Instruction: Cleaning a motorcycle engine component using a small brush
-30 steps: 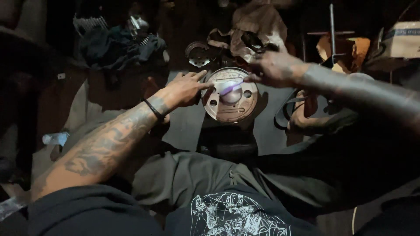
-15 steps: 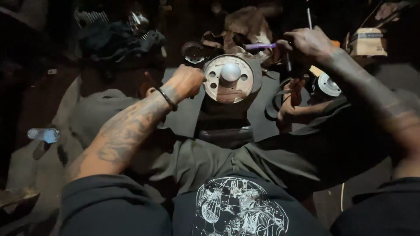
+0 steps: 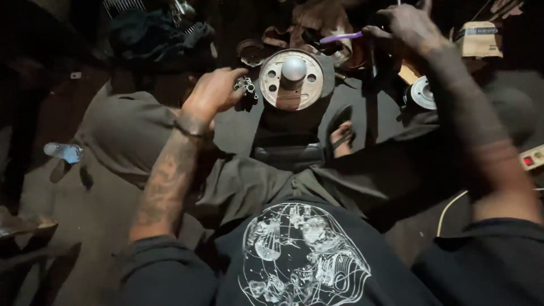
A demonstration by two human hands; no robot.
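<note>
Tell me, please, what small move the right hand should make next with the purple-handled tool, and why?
Probably bring the right hand back down toward the round metal disc. It holds the purple-handled tool raised beyond the disc, clear of it, while the left hand sits beside the disc's left edge with a small metal part at its fingers, apparently ready.

The round metal plate (image 3: 292,79) is pale tan with dark holes and a grey dome at its centre. The toothbrush (image 3: 340,38) is purple. The T-shirt (image 3: 300,258) is black with a white line drawing. The power strip (image 3: 532,157) is cream with a red switch. The plastic bottle (image 3: 63,151) is clear bluish.
</note>
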